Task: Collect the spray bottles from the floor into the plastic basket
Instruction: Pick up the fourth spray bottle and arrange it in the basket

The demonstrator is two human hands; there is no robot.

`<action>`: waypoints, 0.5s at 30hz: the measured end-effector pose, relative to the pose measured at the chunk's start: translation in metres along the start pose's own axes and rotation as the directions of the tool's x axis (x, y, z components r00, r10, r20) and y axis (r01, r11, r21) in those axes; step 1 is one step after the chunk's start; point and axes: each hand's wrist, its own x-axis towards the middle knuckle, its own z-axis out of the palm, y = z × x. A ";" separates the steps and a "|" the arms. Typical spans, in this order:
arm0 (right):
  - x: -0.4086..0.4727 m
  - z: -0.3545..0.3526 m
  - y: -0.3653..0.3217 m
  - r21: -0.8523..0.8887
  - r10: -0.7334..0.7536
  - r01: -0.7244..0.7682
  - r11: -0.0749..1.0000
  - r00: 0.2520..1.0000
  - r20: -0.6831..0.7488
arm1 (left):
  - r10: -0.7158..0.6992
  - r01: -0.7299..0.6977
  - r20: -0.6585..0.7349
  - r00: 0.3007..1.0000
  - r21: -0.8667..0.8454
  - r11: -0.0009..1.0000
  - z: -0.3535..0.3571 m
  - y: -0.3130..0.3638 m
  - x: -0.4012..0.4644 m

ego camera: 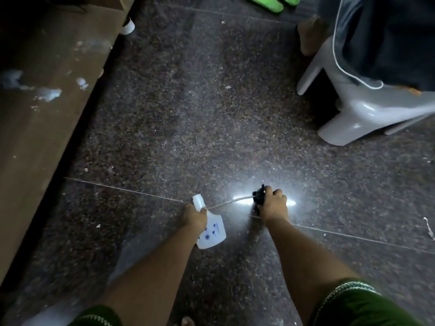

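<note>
Head view, looking straight down at a dark speckled floor [188, 114]. The left hand [194, 216] is wrapped around the neck of a white spray bottle [211, 231], held above the floor with its open mouth pointing away and blue print on its side. The right hand [274, 204] clutches a black trigger head [259, 196], and its thin clear dip tube [226, 203] runs across to the bottle, though glare on the tiles washes out part of it. Whether the tube's tip is inside the bottle is hard to tell. On the right, a grey plastic stool [353, 114] is cut off by the frame edge, dark cloth draped over it. A brown board [47, 114] fills the left, and green footwear [270, 2] is clipped at the top. No basket shows here.
</note>
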 end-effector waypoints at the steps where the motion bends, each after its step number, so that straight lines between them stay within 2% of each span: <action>1: 0.000 0.000 -0.005 0.015 0.025 -0.025 1.000 1.000 -0.003 | 0.010 -0.010 0.009 1.000 0.005 1.000 -0.002 0.003 0.001; 3: 0.002 -0.002 -0.014 0.060 0.082 -0.083 0.995 0.996 0.024 | 0.057 -0.059 0.033 0.998 0.057 0.997 -0.005 0.008 0.001; 6: -0.001 -0.005 -0.027 0.042 0.111 -0.114 0.993 0.992 0.059 | 0.139 -0.144 0.039 0.990 0.224 0.964 -0.015 0.009 -0.005; 10: -0.021 -0.030 -0.046 0.293 0.082 -0.091 0.952 0.996 0.041 | 0.291 -0.257 -0.015 0.957 0.424 0.869 -0.051 0.007 -0.027; 15: -0.070 -0.095 -0.068 0.437 0.016 -0.010 0.899 1.000 -0.011 | 0.442 -0.345 -0.058 0.895 0.538 0.769 -0.131 0.003 -0.059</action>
